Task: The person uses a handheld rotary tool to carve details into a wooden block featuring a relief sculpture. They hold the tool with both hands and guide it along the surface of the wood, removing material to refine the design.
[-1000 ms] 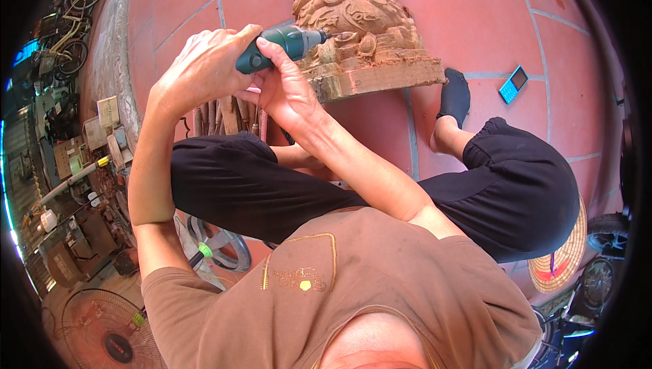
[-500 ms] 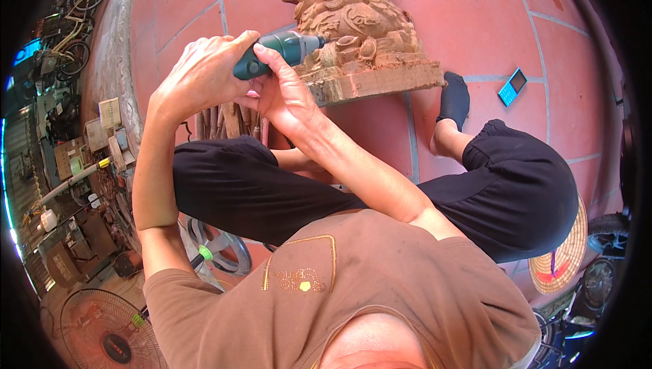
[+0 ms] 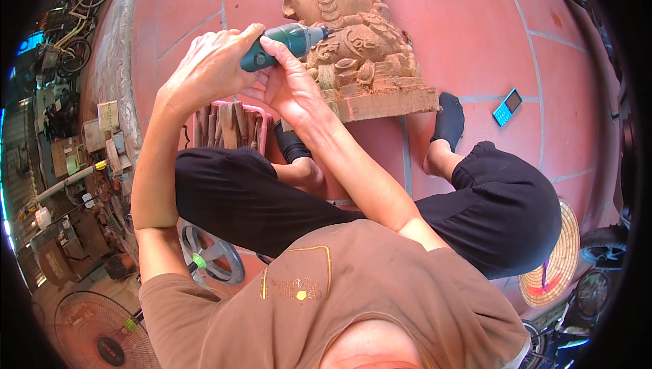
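The wooden carving (image 3: 353,36) stands on the red tiled floor (image 3: 468,29) just past the person's knees. Both hands close around a green power tool (image 3: 282,44), the left hand (image 3: 207,66) over its rear, the right hand (image 3: 288,87) under its nose, the tip touching the carving's middle. The upper figure looks finely detailed; the base block looks rough, so cutting seems left there. A blue phone (image 3: 506,107) lies right of the carving.

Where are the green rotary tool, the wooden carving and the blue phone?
green rotary tool (image 3: 288,41), head view, on its green body between both hands
wooden carving (image 3: 353,36), head view, on its carved middle
blue phone (image 3: 506,107), head view, on its keypad face
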### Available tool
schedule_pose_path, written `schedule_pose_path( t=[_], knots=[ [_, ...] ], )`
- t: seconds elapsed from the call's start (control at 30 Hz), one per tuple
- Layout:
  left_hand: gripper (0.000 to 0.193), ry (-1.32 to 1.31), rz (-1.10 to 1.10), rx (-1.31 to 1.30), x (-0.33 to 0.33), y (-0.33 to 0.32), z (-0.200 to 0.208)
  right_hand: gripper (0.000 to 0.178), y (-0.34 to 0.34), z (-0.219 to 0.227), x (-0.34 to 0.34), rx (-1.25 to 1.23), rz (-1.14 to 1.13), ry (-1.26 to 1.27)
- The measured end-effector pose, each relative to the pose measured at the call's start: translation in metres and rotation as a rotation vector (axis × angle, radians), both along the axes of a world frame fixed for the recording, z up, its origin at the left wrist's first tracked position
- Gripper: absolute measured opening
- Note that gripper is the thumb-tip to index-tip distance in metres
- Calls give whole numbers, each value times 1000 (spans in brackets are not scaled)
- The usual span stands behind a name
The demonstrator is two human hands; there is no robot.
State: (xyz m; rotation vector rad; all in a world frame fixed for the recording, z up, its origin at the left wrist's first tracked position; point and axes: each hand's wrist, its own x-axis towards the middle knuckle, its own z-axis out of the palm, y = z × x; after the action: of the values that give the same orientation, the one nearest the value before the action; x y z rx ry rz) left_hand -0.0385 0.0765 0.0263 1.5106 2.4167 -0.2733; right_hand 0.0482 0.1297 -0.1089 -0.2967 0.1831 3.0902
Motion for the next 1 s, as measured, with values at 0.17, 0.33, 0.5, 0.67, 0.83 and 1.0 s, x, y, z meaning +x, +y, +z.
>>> schedule_pose_path(
  t=[0.17,0.33,0.5,0.67,0.83,1.0],
  knots=[
    [61,24,1,-10,-3,3,-6,39,4,-6,-6,-25,-4,4],
    [62,11,18,-42,-7,7,-11,38,4,-13,-9,-38,-6,0],
    [63,6,7,-33,-9,9,-14,34,7,-14,-9,-57,4,-10],
    [63,5,-10,-39,-10,12,-14,35,8,-16,-9,-59,4,-17],
    [63,1,-16,-35,-13,11,-18,36,9,-15,-8,-61,5,-24],
    [63,15,-25,-7,-13,8,-21,36,8,-16,-8,-44,-10,-18]
  ],
)
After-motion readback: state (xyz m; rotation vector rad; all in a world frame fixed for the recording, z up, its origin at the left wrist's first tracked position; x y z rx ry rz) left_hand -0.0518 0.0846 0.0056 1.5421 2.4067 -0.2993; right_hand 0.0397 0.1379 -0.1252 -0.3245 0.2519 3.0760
